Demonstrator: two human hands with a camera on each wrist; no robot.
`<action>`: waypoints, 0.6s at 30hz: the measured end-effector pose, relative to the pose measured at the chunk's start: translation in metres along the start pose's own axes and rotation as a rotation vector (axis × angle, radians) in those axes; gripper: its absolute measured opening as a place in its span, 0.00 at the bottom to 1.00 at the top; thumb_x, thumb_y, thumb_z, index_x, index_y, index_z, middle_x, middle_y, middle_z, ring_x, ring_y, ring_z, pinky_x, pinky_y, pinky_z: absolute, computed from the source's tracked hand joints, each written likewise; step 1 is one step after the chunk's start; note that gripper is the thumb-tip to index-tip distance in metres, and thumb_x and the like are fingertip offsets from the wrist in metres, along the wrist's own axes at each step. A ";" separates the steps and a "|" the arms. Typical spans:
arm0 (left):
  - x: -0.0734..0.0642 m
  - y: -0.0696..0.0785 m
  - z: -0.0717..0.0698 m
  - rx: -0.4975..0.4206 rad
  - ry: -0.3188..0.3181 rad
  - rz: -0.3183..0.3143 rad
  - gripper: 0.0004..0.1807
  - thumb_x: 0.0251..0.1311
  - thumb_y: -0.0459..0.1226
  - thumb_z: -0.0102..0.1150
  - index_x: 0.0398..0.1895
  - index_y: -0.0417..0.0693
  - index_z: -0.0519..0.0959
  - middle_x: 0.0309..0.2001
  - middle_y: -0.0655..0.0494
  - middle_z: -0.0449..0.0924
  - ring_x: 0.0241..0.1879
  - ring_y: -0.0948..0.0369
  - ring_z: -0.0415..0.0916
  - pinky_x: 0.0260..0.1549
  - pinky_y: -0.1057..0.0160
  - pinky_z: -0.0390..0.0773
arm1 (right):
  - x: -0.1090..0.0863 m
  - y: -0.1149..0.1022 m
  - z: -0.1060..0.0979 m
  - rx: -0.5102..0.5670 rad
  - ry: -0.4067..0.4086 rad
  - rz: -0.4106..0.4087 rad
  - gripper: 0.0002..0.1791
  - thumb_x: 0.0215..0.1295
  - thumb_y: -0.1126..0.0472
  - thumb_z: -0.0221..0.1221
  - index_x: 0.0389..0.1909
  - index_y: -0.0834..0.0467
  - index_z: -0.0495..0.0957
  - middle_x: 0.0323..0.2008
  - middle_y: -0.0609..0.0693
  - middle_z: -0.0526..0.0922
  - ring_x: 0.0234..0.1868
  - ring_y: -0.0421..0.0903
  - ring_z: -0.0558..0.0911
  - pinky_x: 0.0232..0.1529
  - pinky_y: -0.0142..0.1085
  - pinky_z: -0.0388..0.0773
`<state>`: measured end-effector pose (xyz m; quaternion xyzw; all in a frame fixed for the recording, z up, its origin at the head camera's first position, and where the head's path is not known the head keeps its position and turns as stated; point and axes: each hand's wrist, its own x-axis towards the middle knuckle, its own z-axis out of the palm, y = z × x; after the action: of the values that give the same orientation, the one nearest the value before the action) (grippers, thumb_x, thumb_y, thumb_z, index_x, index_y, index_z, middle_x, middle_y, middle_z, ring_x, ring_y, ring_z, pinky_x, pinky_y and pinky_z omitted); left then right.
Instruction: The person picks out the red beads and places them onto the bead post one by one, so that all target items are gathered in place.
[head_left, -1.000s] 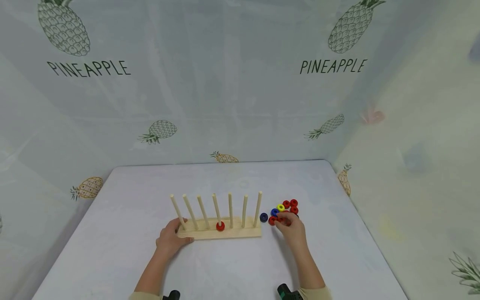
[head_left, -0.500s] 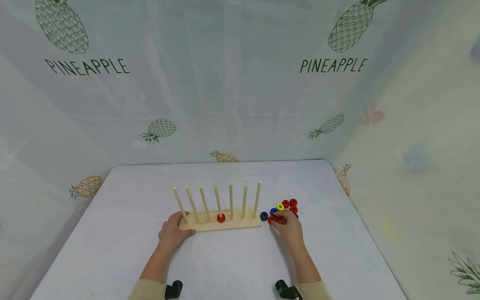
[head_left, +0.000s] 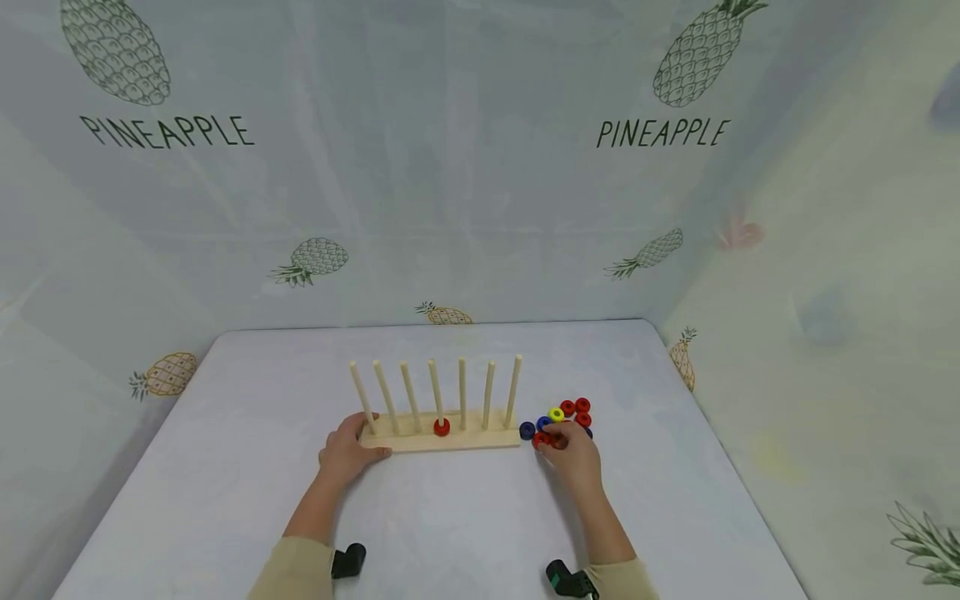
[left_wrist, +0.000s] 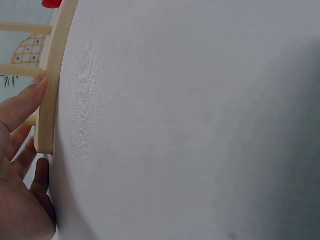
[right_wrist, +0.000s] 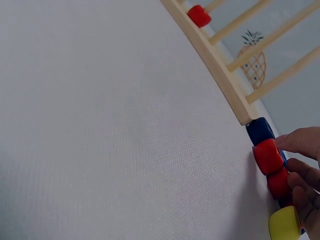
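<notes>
A pale wooden peg board (head_left: 480, 438) with several upright pegs stands mid-table; one red bead (head_left: 442, 427) sits at the foot of its middle peg. My left hand (head_left: 347, 451) grips the board's left end, the thumb along the front edge and the other fingers behind. At the board's right end lies a dark blue bead (right_wrist: 260, 131). My right hand (head_left: 578, 458) is bent over the bead pile, fingertips right at a red bead (right_wrist: 268, 156) and a blue bead (head_left: 544, 423); I cannot tell whether it pinches one. A yellow bead (right_wrist: 285, 224) lies below those fingers.
Several more red beads (head_left: 582, 405) and another yellow bead (head_left: 556, 414) lie behind my right hand. The white table (head_left: 450, 533) meets a pineapple-printed sheet (head_left: 480, 167) at the back and sides. Dark devices (head_left: 348, 561) are strapped at both wrists.
The peg board, in my left hand's grip, has slid away from me and slightly right, so its right end now reaches the dark blue bead. The right hand stays at the beads.
</notes>
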<state>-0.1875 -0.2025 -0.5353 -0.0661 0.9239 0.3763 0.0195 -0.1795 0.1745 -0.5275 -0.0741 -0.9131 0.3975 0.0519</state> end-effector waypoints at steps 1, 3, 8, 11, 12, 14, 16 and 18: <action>0.001 0.000 0.000 0.000 0.000 0.003 0.37 0.46 0.44 0.77 0.61 0.46 0.73 0.64 0.39 0.68 0.56 0.35 0.65 0.48 0.32 0.59 | 0.000 0.000 0.000 -0.002 0.000 0.002 0.15 0.53 0.64 0.71 0.44 0.61 0.85 0.37 0.51 0.79 0.35 0.48 0.74 0.33 0.37 0.74; 0.004 0.001 0.001 -0.002 -0.001 0.012 0.37 0.46 0.44 0.77 0.62 0.47 0.73 0.65 0.40 0.68 0.57 0.35 0.65 0.49 0.32 0.59 | 0.000 0.000 0.000 -0.005 0.001 0.011 0.15 0.53 0.64 0.71 0.44 0.60 0.85 0.37 0.51 0.79 0.36 0.48 0.74 0.34 0.37 0.75; 0.007 0.001 0.000 -0.007 -0.005 0.035 0.37 0.47 0.45 0.76 0.62 0.47 0.73 0.64 0.39 0.69 0.56 0.35 0.65 0.50 0.31 0.58 | -0.001 0.000 0.002 -0.007 0.003 0.009 0.16 0.53 0.65 0.72 0.44 0.60 0.85 0.38 0.51 0.79 0.36 0.47 0.74 0.34 0.37 0.75; 0.008 0.000 0.001 -0.010 -0.004 0.037 0.37 0.47 0.44 0.76 0.62 0.48 0.73 0.64 0.39 0.68 0.57 0.36 0.65 0.50 0.32 0.58 | -0.001 -0.001 0.003 -0.012 0.006 0.002 0.16 0.53 0.65 0.72 0.44 0.60 0.85 0.37 0.50 0.79 0.35 0.47 0.74 0.34 0.36 0.75; 0.008 0.000 0.001 -0.012 -0.004 0.040 0.37 0.48 0.44 0.76 0.63 0.48 0.73 0.65 0.40 0.68 0.57 0.36 0.65 0.50 0.32 0.57 | -0.001 -0.001 0.003 -0.013 0.007 -0.004 0.16 0.53 0.65 0.72 0.44 0.61 0.85 0.37 0.50 0.79 0.35 0.47 0.74 0.34 0.36 0.75; 0.008 -0.002 0.003 -0.011 -0.003 0.046 0.37 0.48 0.44 0.75 0.63 0.49 0.72 0.65 0.41 0.68 0.57 0.36 0.64 0.50 0.33 0.57 | -0.001 -0.002 0.002 -0.020 0.009 -0.013 0.16 0.52 0.65 0.72 0.43 0.61 0.85 0.36 0.50 0.79 0.35 0.47 0.74 0.33 0.37 0.75; 0.008 -0.003 0.004 -0.012 -0.004 0.054 0.37 0.49 0.43 0.75 0.64 0.49 0.71 0.66 0.42 0.68 0.58 0.37 0.64 0.51 0.34 0.56 | -0.001 -0.002 0.001 -0.031 0.011 -0.029 0.15 0.52 0.66 0.72 0.43 0.61 0.85 0.38 0.51 0.79 0.35 0.47 0.74 0.34 0.38 0.74; 0.009 -0.004 0.005 -0.013 -0.002 0.060 0.37 0.50 0.43 0.74 0.64 0.49 0.71 0.66 0.42 0.68 0.58 0.37 0.63 0.51 0.35 0.56 | 0.000 -0.002 0.001 -0.049 0.004 -0.042 0.15 0.52 0.66 0.71 0.43 0.61 0.85 0.40 0.53 0.80 0.35 0.48 0.75 0.35 0.40 0.74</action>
<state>-0.1958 -0.2027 -0.5427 -0.0382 0.9231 0.3827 0.0089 -0.1800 0.1724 -0.5263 -0.0571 -0.9238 0.3739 0.0603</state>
